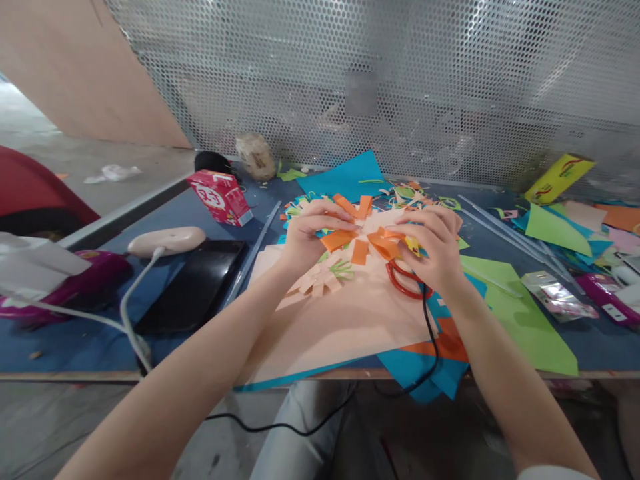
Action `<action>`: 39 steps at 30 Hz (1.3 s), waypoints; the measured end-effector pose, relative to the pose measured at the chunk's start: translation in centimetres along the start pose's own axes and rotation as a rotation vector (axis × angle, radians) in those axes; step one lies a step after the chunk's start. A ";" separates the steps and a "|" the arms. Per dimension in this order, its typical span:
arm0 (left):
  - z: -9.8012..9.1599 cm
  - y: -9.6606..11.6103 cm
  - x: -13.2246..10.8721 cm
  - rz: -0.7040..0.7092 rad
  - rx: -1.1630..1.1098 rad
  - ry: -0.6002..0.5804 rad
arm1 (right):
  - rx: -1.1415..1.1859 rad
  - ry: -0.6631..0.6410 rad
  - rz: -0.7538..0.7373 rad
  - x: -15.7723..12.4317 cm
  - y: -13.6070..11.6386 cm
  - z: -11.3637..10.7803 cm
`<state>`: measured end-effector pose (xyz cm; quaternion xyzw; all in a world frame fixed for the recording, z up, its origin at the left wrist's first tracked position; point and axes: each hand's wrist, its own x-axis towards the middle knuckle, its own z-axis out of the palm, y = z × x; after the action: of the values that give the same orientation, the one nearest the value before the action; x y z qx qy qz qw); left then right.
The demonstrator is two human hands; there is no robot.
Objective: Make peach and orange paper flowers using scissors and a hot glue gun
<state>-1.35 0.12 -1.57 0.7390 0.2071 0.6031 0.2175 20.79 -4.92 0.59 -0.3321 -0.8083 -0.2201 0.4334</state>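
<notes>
An orange paper flower point(359, 252) with strip-like petals is held up between my two hands above the table. My left hand point(313, 230) pinches its left petals between thumb and fingertips. On the other side, my right hand point(434, 243) grips the right petals, its fingers curled. Red-handled scissors point(407, 283) lie under my right hand, their blades hidden. A pale peach paper flower point(320, 279) with green strips rests on large peach sheets point(320, 333) below. Behind the orange flower are piled thin paper scraps point(407, 195).
A pink box point(221, 198), a black phone point(193, 287) and a white device with a cable point(167, 241) stand at left. Green paper point(523, 313), clear sticks point(520, 235) and a yellow box point(559, 179) are at right. A perforated metal panel point(310, 73) rises behind.
</notes>
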 end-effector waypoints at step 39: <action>1.2 -0.4 -0.7 -0.470 -0.148 -0.043 | 0.470 -0.014 0.538 -0.1 0.7 1.1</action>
<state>-0.34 -0.04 -2.54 0.6653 0.3239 0.5336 0.4095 20.72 -3.73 -0.02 -0.4258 -0.7236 0.0960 0.5346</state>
